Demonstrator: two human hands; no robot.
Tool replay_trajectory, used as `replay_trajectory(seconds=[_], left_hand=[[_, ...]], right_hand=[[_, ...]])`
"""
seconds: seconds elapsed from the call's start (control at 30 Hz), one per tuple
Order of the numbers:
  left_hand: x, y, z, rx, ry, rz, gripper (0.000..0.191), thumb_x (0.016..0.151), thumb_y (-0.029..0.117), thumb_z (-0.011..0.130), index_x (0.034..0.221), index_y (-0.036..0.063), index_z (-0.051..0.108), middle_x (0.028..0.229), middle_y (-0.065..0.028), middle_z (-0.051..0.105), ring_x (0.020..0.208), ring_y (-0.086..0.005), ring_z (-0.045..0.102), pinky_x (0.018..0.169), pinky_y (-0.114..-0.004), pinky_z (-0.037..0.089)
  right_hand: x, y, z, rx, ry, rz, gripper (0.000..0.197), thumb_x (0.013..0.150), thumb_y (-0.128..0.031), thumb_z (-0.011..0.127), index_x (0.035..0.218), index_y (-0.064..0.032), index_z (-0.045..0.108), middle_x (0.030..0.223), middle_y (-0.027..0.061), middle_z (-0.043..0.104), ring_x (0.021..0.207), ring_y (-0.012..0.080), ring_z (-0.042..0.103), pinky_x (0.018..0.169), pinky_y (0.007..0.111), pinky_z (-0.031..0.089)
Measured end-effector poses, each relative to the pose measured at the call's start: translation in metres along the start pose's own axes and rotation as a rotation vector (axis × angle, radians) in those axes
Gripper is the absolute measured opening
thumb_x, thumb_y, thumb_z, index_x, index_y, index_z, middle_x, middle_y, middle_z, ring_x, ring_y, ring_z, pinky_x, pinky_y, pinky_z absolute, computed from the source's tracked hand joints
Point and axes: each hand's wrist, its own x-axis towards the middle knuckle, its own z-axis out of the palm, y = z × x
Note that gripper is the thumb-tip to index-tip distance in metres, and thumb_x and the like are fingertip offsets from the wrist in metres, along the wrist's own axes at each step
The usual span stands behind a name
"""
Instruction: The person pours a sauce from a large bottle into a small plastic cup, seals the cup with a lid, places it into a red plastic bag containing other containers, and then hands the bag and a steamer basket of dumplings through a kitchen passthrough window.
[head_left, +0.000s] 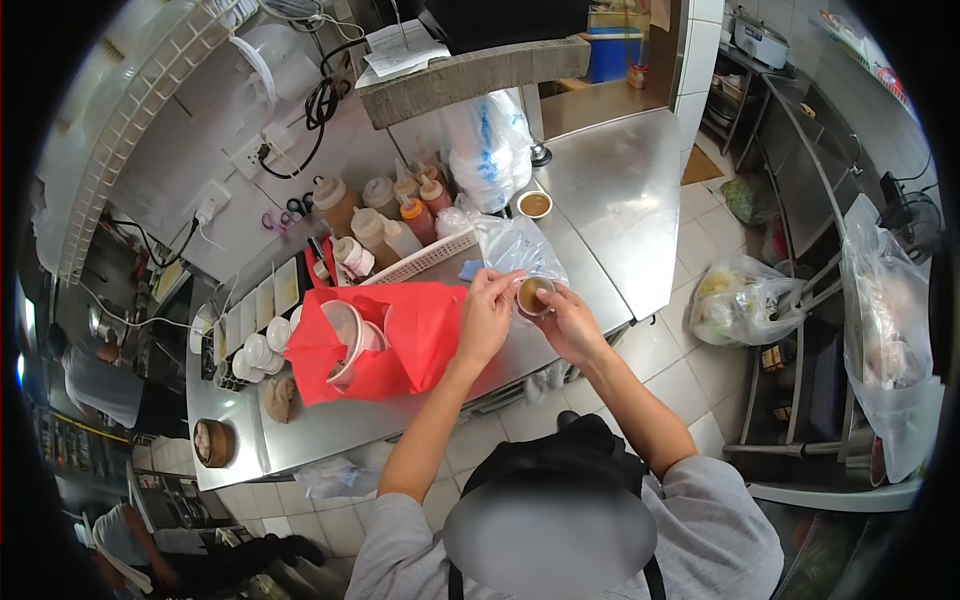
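Observation:
My right hand (571, 321) holds a small clear plastic cup (533, 298) of brown sauce over the steel counter's front part. At the cup's left side is my left hand (487, 304), its thumb and fingers drawn together near the rim. Whether it pinches the rim or thin film is unclear. Just behind the cup lies a clear plastic bag (521, 244). A red bag (424, 330), to the left of my left hand, stands open around white tubs (346, 337). Farther back, a white-rimmed cup of brown sauce (535, 204) rests on the counter.
Squeeze bottles (369, 229) crowd a white perforated basket (427, 259) by the wall. White lids (259, 351) and a bamboo steamer (214, 442) are at left. A shelf (480, 75) overhangs the counter. Two people (105, 379) are at far left; a filled plastic bag (742, 300) hangs at right.

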Motion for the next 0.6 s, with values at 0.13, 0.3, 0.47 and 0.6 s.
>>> replay_trajectory(seconds=[0.13,0.3,0.47,0.6], left_hand=[[-0.011,-0.004,0.017,0.023,0.121,0.109,0.020,0.085,0.012,0.054,0.102,0.0063,0.063,0.079,-0.0046,0.048,0.060,-0.0103,0.047,0.052,-0.024,0.040],[-0.031,0.000,0.037,0.107,0.006,0.371,0.026,0.078,0.003,0.058,0.101,0.0131,0.064,0.078,-0.0063,0.048,0.065,-0.0135,0.052,0.057,-0.027,0.044],[-0.078,-0.027,0.042,-0.246,-0.121,-0.135,0.018,0.085,0.013,0.055,0.100,0.0052,0.062,0.076,-0.0035,0.050,0.062,-0.0116,0.051,0.053,-0.023,0.042],[-0.090,-0.035,0.042,-0.308,-0.191,-0.154,0.024,0.087,0.017,0.053,0.104,0.0012,0.058,0.084,-0.0060,0.050,0.076,-0.0150,0.051,0.066,-0.027,0.043]], right_hand=[[0.005,0.025,-0.008,-0.016,0.059,-0.231,0.023,0.085,-0.009,0.051,0.106,0.0004,0.047,0.103,0.0078,0.054,0.095,0.0129,0.052,0.085,0.027,0.040],[0.005,0.041,-0.016,-0.201,0.048,-0.338,0.036,0.086,-0.014,0.054,0.117,0.0003,0.044,0.108,0.0089,0.053,0.092,0.0144,0.053,0.079,0.025,0.043],[0.008,-0.005,-0.006,0.080,0.063,-0.318,0.038,0.090,-0.020,0.047,0.125,-0.0069,0.041,0.111,0.0059,0.051,0.102,0.0144,0.049,0.086,0.028,0.040],[0.024,-0.005,-0.020,0.060,0.060,-0.255,0.032,0.093,-0.025,0.038,0.118,-0.0062,0.046,0.112,0.0036,0.051,0.104,0.0147,0.047,0.086,0.032,0.040]])
